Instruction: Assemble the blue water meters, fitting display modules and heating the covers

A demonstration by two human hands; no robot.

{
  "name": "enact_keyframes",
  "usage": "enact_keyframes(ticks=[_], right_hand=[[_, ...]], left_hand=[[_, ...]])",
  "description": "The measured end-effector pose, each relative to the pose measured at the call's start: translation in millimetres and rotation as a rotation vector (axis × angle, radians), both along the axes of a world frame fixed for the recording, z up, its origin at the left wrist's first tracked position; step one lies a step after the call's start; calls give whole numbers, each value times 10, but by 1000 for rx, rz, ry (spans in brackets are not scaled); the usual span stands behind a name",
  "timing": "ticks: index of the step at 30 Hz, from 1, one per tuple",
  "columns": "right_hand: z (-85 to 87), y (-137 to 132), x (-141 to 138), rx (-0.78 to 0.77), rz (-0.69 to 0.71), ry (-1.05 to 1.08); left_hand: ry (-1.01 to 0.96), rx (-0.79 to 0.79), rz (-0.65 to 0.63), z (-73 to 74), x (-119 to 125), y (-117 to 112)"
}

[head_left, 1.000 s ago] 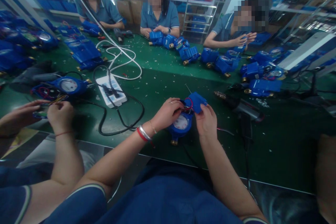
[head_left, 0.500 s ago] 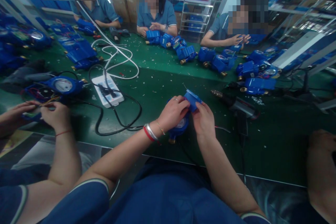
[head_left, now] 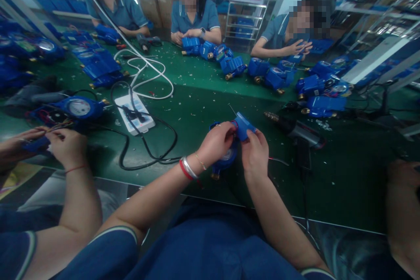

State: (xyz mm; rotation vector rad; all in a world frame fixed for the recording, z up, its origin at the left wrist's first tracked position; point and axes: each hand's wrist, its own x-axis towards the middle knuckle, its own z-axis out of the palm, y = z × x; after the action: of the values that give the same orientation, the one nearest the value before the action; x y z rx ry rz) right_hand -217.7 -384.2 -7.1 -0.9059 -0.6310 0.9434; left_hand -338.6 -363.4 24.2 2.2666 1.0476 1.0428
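The biggest thing is the green table (head_left: 203,100), spread out under and past the fingers. Far beyond the fingers sits a bunch of blue meters (head_left: 232,66), maybe put there so the space near the hands is left for work.

To the right of the fingers, near them, lies a hot-air gun (head_left: 306,134), by its look. Its nose points away from the person, perhaps so it stays off their arms. To the left, well apart from the fingers, lies a white power strip (head_left: 139,106) with black plugs in it.

Just below the fingers is one blue meter (head_left: 223,162), round, with a dial. It is close in, likely so both hands can reach it.

The left hand (head_left: 215,142) has its fingers bent and nearly together, at the side of a small blue box (head_left: 243,123). I can't tell what they pinch. The right hand (head_left: 255,151) has its thumb and fingers closed on the box's edge, maybe to keep it steady. A bit of red wire (head_left: 235,124) shows by the left fingertips.

The power strip's marks and the dial's print are too blurry to read. No brand name shows clearly.
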Motion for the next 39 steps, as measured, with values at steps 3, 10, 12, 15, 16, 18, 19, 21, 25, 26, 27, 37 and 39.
enact_keyframes(ticks=[3, 10, 12, 15, 16, 18, 19, 21, 25, 26, 27, 37, 39], right_hand=[[-23, -10, -1, 4, 4, -18], [-28, 81, 118, -26, 53, -3], [-6, 137, 163, -26, 98, -1], [38, 220, 212, -19, 199, -42], [52, 249, 225, -21, 247, -68], [73, 310, 245, -31, 357, -124], [84, 341, 253, -37, 404, -147], [116, 392, 268, -42, 457, -184], [248, 399, 285, -31, 459, -252], [283, 389, 285, -25, 434, -271], [310, 382, 287, -25, 396, -288], [226, 57, 821, -227, 157, -338], [216, -86, 971, -290, 154, -410]], left_hand=[[-77, -36, 112, -22, 6, 18], [-241, -209, 109, -127, 5, 160], [-281, -260, 49, -124, -36, 241], [-259, -298, -28, -58, -140, 372], [-221, -304, -46, -22, -179, 410], [-112, -271, -75, 68, -245, 467], [-51, -229, -93, 117, -266, 482], [52, -146, -128, 215, -274, 487], [181, -155, -60, 336, -228, 450], [208, -172, -5, 342, -224, 458], [229, -204, 72, 338, -227, 481], [297, -541, 438, 238, -331, 674], [270, -538, 486, 220, -338, 663]])
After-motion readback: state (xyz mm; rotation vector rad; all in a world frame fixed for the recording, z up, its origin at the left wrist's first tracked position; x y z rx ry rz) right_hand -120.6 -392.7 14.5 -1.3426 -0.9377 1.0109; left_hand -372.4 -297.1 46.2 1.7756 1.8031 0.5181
